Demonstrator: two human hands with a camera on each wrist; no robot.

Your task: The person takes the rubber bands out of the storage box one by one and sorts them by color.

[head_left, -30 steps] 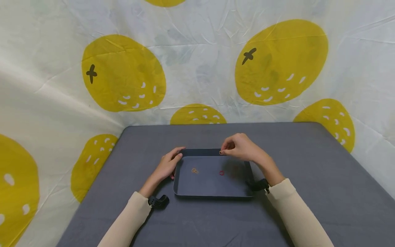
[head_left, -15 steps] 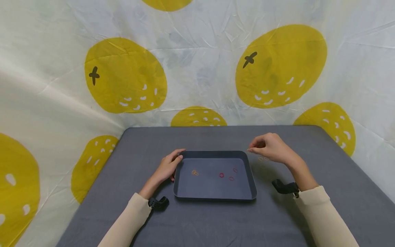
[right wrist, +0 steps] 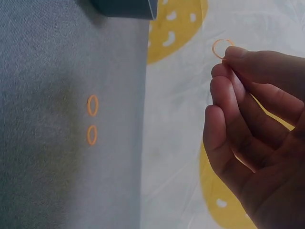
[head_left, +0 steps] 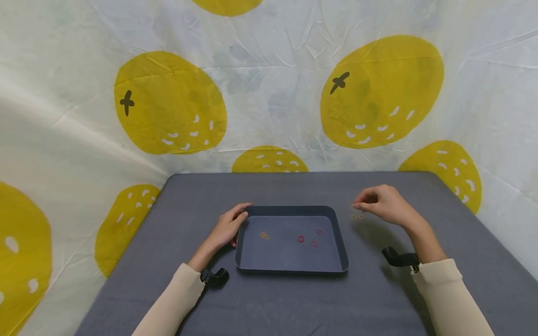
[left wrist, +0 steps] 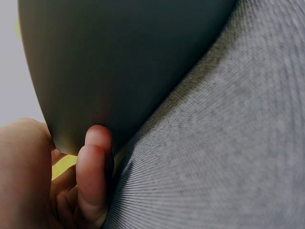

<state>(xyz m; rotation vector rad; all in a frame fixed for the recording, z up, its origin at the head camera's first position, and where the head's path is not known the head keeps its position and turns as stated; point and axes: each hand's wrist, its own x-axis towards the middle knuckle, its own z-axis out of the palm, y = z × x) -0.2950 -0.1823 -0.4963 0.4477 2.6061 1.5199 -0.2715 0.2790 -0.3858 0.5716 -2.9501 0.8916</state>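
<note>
The table (head_left: pixel 277 303) is viewed forward and down from the head, the tray (head_left: pixel 292 271) closely from the left wrist; the table's far edge is faced, and shared, by head and right wrist.

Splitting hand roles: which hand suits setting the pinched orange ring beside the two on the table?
Likely the right hand: it pinches the orange ring near the two loose rings. The left hand holds the tray on its opposite side.
</note>
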